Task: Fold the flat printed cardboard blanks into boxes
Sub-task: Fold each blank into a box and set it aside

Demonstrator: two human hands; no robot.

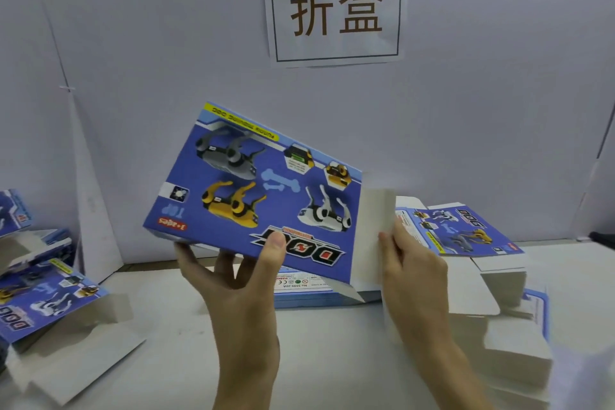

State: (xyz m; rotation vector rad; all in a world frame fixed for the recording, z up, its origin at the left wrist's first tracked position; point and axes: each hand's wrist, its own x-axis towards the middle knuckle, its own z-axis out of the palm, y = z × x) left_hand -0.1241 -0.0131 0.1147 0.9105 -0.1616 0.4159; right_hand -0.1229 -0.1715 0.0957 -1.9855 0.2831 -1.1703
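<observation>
1. Nearest to me, two bare forearms show at the bottom edge, above a pale table (186,336).
2. The left grip (239,280) pinches a box (259,190) at its lower edge. The thumb presses on the printed face beside the "DOG" logo, and the fingers curl underneath.
3. The right grip (412,270) has its fingers curled round the white end flap (376,210), which sticks out from the box's right end.
4. The box is held in the air above the table, in the middle of my view, tilted with its left end higher. Its blue face is turned towards me and the print is upside down: toy robot dogs in grey, yellow and white.
5. Directly under the box, a low stack of blanks (303,289) lies flat on the table, with a white label strip showing.
6. To the right sits a taller pile of flat blanks (466,230). The top one is blue side up, with white flaps jutting from the sides.
7. To the left is a heap of boxes with the same print (43,296), their white flaps hanging open.
8. Farthest away, a grey-white wall (499,93) carries a paper sign (336,7) with two brown Chinese characters inside a black frame.
</observation>
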